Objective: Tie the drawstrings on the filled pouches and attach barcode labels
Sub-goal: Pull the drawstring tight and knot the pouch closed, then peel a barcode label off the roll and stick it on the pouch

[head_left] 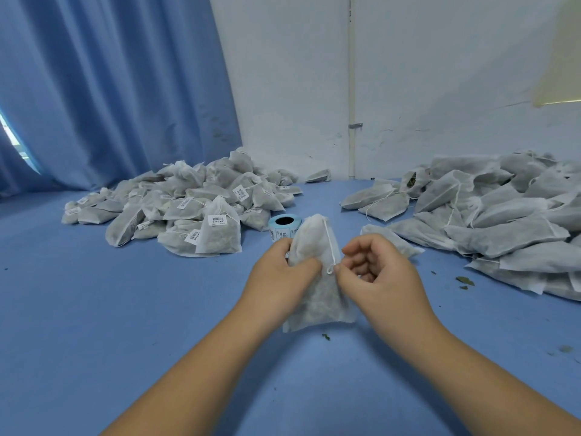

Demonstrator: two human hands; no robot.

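**Two piles, one pouch between them**

The left grip (279, 275) curls round the filled pouch (317, 306), holding it upright over the blue counter (110, 325), seemingly to steady it. The right grip (380, 275) pinches the drawstring (330, 243) at the pouch's right edge. The label roll (281, 226) stands just behind; labelled pouches (188, 212) lie left, unlabelled pouches (490, 225) right.

Our forearms angle in from 7 and 5 o'clock. Left hand (279, 275) grips the pouch (314, 297), right hand (380, 272) at its 3 o'clock pinches the drawstring (329, 243), other fingers loosely curled.
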